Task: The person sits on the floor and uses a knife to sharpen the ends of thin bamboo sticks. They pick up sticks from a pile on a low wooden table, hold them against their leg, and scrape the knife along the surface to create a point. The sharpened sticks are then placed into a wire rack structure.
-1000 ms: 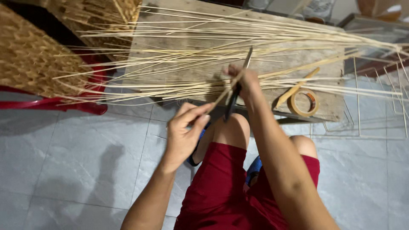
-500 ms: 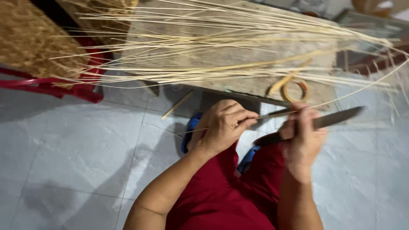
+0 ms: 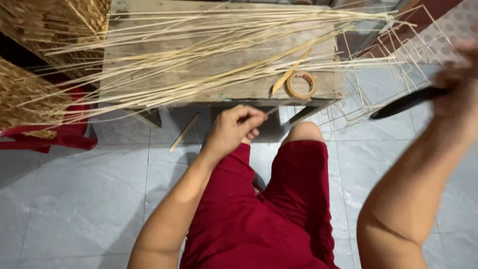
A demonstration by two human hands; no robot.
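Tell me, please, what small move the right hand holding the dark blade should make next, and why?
Probably bring the right hand and its dark blade back in toward the left hand. The left hand pinches a thin strip near the wooden bench, while the blade is swung far out to the side, blurred, well clear of the strip.

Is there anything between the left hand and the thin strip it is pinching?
Nothing visible. The left hand is closed directly on the end of the thin strip, just in front of the wooden bench. The right hand, blurred, holds a dark knife far off to the side.
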